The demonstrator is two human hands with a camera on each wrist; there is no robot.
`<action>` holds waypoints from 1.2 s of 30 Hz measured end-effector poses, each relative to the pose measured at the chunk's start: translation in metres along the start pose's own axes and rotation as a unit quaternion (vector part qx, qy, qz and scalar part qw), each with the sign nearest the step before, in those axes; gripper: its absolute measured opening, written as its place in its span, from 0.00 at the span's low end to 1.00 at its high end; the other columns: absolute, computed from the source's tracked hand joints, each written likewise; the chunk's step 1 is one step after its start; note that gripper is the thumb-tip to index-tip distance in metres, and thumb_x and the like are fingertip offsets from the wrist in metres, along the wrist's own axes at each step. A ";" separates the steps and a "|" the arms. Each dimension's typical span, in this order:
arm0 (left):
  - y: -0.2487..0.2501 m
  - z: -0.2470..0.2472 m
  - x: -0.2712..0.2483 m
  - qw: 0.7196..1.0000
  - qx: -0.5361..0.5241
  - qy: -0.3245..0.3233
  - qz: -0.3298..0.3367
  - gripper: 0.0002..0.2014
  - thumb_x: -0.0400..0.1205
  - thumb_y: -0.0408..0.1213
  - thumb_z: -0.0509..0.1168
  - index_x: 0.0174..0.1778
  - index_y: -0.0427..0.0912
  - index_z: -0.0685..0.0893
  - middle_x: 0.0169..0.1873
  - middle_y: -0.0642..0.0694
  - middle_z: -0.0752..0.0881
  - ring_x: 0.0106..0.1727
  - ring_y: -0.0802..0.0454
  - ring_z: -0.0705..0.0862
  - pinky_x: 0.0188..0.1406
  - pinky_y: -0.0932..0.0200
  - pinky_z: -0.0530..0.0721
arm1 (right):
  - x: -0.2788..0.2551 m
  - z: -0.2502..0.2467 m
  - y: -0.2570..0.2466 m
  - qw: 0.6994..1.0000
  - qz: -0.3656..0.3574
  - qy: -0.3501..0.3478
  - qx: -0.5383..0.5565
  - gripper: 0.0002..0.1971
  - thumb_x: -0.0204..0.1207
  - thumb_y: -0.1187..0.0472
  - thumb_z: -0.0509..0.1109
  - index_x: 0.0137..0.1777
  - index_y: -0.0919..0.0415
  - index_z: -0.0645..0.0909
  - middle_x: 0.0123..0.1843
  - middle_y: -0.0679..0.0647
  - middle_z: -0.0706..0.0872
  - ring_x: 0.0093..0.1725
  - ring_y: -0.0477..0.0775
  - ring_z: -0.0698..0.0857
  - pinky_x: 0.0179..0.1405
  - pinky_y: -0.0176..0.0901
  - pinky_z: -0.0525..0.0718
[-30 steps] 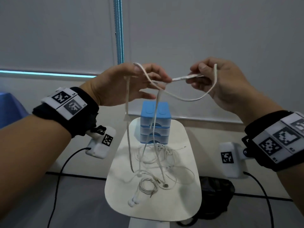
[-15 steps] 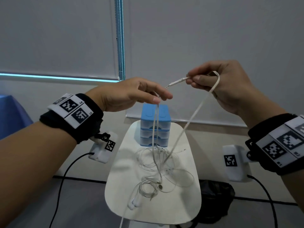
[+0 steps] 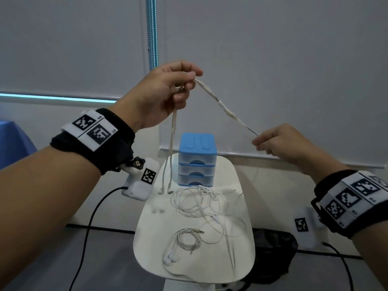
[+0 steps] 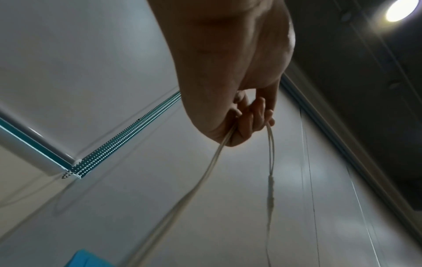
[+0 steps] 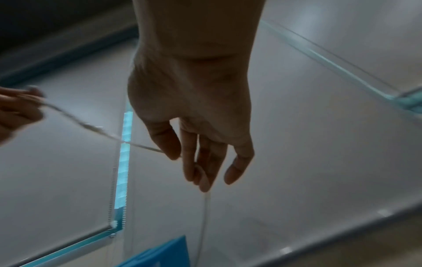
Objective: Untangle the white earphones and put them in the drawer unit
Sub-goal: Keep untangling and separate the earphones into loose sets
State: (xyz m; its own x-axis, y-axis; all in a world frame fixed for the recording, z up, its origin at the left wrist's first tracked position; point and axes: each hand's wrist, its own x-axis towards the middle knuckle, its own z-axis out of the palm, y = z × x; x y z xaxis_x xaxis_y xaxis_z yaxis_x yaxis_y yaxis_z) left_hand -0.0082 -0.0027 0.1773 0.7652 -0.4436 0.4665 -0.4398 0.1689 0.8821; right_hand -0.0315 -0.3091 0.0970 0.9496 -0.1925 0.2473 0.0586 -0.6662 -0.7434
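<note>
Your left hand [image 3: 161, 95], upper centre of the frame, pinches the white earphones [image 3: 222, 105]; both buds dangle beside the drawer unit [image 3: 197, 161]. Your right hand [image 3: 279, 143], centre right, pinches the plug end. More tangled earphones [image 3: 199, 206] lie on the tabletop [image 3: 239, 259].

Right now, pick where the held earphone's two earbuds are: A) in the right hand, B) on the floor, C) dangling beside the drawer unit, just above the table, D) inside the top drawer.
C: the earbuds hang from the left hand beside the drawer unit.
</note>
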 end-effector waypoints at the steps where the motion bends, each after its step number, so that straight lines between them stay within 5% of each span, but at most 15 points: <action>1: 0.001 -0.002 0.000 1.000 -0.011 0.005 -0.003 0.09 0.91 0.31 0.59 0.52 0.44 0.84 0.32 0.51 0.77 0.24 0.59 0.65 0.27 0.65 0.63 | 0.001 0.000 0.009 0.999 0.034 0.006 0.027 0.08 0.70 0.67 0.71 0.45 0.65 0.91 0.42 0.58 0.91 0.43 0.56 0.86 0.42 0.44 0.77; 6: 0.002 -0.012 -0.003 0.998 -0.054 0.035 -0.015 0.11 0.91 0.34 0.57 0.56 0.42 0.85 0.33 0.52 0.78 0.22 0.61 0.63 0.23 0.66 0.60 | 0.006 0.006 0.060 0.986 0.147 0.057 0.043 0.12 0.81 0.66 0.72 0.63 0.67 0.86 0.58 0.62 0.85 0.56 0.60 0.81 0.50 0.51 0.77; 10: -0.006 -0.016 -0.007 0.993 -0.082 0.081 0.013 0.15 0.91 0.31 0.55 0.67 0.39 0.85 0.37 0.51 0.85 0.22 0.60 0.66 0.22 0.68 0.64 | 0.008 0.004 0.090 0.979 0.182 0.081 -0.054 0.32 0.86 0.69 0.67 0.88 0.65 0.62 0.84 0.66 0.70 0.81 0.71 0.71 0.77 0.60 0.75; 13: -0.009 -0.019 -0.011 0.991 -0.100 0.085 0.033 0.16 0.91 0.31 0.56 0.69 0.40 0.85 0.41 0.51 0.87 0.23 0.60 0.66 0.22 0.68 0.64 | 0.005 -0.002 0.097 0.970 0.202 0.126 -0.048 0.33 0.85 0.68 0.66 0.88 0.62 0.59 0.81 0.66 0.72 0.74 0.74 0.77 0.62 0.59 0.81; 17: -0.010 -0.017 -0.015 0.991 -0.096 0.080 0.037 0.16 0.91 0.31 0.56 0.69 0.41 0.85 0.47 0.50 0.90 0.23 0.61 0.66 0.20 0.70 0.64 | -0.002 0.005 0.096 0.972 0.188 0.129 0.055 0.22 0.84 0.75 0.62 0.76 0.62 0.74 0.60 0.67 0.82 0.49 0.65 0.87 0.45 0.55 0.88; 20: -0.013 -0.011 -0.017 0.993 -0.088 0.067 0.035 0.16 0.91 0.29 0.56 0.69 0.41 0.85 0.50 0.49 0.91 0.22 0.61 0.65 0.19 0.71 0.63 | -0.011 0.013 0.080 0.982 0.168 0.028 0.083 0.13 0.82 0.79 0.61 0.56 0.69 0.84 0.52 0.68 0.86 0.35 0.59 0.86 0.32 0.44 0.82; 26: -0.019 -0.002 -0.025 0.996 -0.069 0.050 0.025 0.16 0.90 0.27 0.57 0.68 0.40 0.86 0.50 0.49 0.90 0.22 0.61 0.65 0.19 0.71 0.61 | -0.029 0.029 0.051 0.946 0.101 -0.223 -0.211 0.14 0.77 0.73 0.67 0.41 0.59 0.92 0.36 0.53 0.87 0.33 0.52 0.76 0.26 0.38 0.70; 31: -0.028 0.005 -0.034 0.998 -0.060 0.030 0.022 0.16 0.90 0.27 0.57 0.67 0.40 0.86 0.52 0.47 0.91 0.22 0.61 0.65 0.18 0.71 0.63 | -0.061 0.076 0.047 0.900 -0.018 -0.379 -0.213 0.07 0.75 0.60 0.80 0.52 0.50 0.93 0.49 0.43 0.88 0.49 0.41 0.84 0.52 0.30 0.81; 33: -0.035 0.008 -0.040 0.998 -0.061 0.028 0.013 0.16 0.90 0.27 0.57 0.67 0.39 0.87 0.52 0.47 0.91 0.23 0.61 0.64 0.18 0.71 0.62 | -0.073 0.101 0.053 0.892 -0.044 -0.382 -0.236 0.12 0.73 0.55 0.82 0.56 0.46 0.92 0.55 0.44 0.81 0.57 0.44 0.82 0.65 0.39 0.81; 36: -0.042 0.009 -0.049 0.998 -0.055 0.029 0.002 0.16 0.90 0.27 0.57 0.68 0.39 0.86 0.52 0.48 0.91 0.23 0.61 0.64 0.18 0.71 0.61 | -0.086 0.131 0.061 0.894 -0.072 -0.365 -0.250 0.12 0.72 0.57 0.82 0.55 0.48 0.90 0.55 0.44 0.74 0.59 0.50 0.79 0.66 0.49 0.81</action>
State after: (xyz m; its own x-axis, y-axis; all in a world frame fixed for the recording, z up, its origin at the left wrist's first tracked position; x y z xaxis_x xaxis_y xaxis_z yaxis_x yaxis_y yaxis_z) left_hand -0.0316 0.0036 0.1173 0.7908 -0.3908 0.4711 -0.3915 0.2687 0.8801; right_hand -0.0695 -0.2388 -0.0513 0.9018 0.3214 -0.2888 0.2256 -0.9203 -0.3197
